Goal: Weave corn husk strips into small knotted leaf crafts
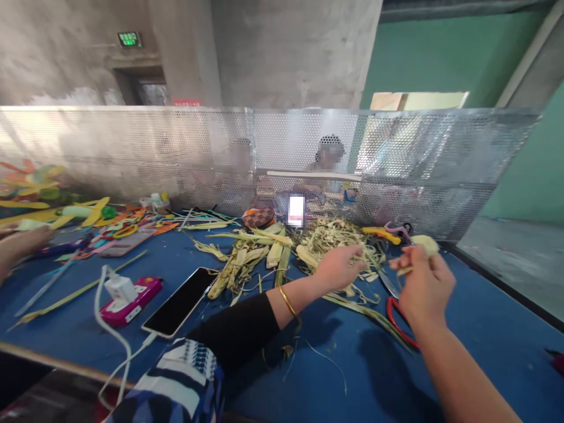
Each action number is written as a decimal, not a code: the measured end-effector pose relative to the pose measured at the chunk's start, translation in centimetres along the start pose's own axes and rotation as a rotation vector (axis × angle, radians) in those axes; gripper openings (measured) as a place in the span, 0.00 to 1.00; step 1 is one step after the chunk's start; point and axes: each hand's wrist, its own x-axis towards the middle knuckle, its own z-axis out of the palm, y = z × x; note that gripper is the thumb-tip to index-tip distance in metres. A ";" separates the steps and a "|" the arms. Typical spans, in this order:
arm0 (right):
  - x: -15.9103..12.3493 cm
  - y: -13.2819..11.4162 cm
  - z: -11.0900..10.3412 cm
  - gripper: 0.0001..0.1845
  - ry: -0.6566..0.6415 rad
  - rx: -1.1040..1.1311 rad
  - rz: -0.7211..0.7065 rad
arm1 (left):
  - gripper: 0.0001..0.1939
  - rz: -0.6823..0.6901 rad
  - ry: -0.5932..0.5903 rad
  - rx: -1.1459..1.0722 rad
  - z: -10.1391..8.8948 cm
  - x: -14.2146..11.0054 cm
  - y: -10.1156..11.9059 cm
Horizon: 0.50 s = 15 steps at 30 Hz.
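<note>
My left hand (340,265) reaches forward over the blue table (484,329), its fingers pinched on thin pale straw strips (365,258) at the edge of a heap of dry leaf strips (328,235). A gold bangle sits on that wrist. Raised to the right, my right hand (423,276) is closed around a small pale woven leaf piece (425,244) and a strip end. Red-handled scissors (399,311) lie on the table just under and between both hands.
A black phone (180,302), a pink power bank (132,299) with a white charger and cable lie at left. Coloured strips and tools crowd the far left, where another person's hand (22,244) rests. A perforated metal screen (282,158) backs the table; people sit behind it.
</note>
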 end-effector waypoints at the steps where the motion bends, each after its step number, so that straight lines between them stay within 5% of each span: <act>1: 0.2 0.4 -0.4 0.13 0.049 0.036 -0.013 | 0.16 0.095 -0.120 0.196 0.3 -0.2 -1.2; 4: 0.5 1.1 -1.5 0.13 0.141 -0.078 -0.078 | 0.21 0.233 -0.261 0.550 -0.1 -0.6 -4.2; 8: 0.0 1.2 -1.9 0.18 0.087 -0.391 -0.160 | 0.14 0.256 -0.322 0.675 -3.8 -0.3 -6.2; 12: -0.8 1.2 -1.4 0.21 -0.079 -0.625 -0.254 | 0.07 0.273 -0.418 0.538 -9.9 -0.4 -6.5; 15: -1.4 1.3 -0.9 0.22 -0.177 -0.675 -0.305 | 0.11 0.033 -0.293 0.300 -14.4 -1.4 -6.3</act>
